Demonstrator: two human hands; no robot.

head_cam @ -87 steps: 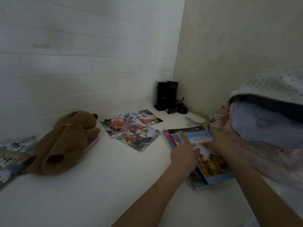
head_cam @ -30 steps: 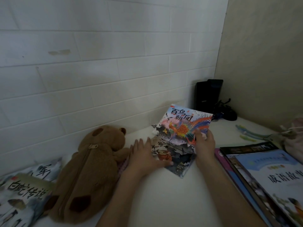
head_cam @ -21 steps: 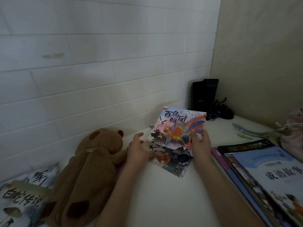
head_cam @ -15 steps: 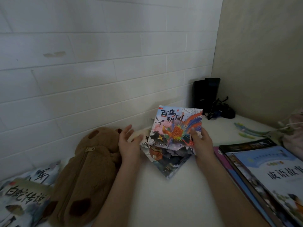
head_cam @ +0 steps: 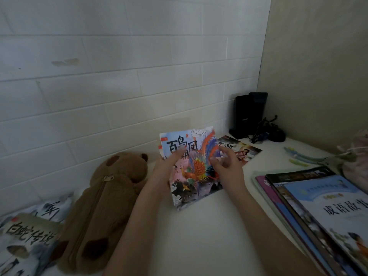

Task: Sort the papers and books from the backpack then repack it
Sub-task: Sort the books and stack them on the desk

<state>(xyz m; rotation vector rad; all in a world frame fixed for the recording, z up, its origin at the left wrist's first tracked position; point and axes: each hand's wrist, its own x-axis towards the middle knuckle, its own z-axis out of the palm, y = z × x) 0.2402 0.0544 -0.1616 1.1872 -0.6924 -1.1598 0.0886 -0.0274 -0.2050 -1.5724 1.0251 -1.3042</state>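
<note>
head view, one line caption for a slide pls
Both hands, left and right, over a phoenix picture book on a white table, beside a brown plush bear.

Dim, soft light; hands motion-blurred; wide-angle edge distortion.

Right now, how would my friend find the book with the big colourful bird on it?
Look at the white brick wall and the brown teddy bear lying below it. Just right of the bear, between the left hand and the right hand, lies the bird book. It alone shows an orange and blue bird with a fanned tail; the book stack to the right has a pale blue cover on top.
</note>
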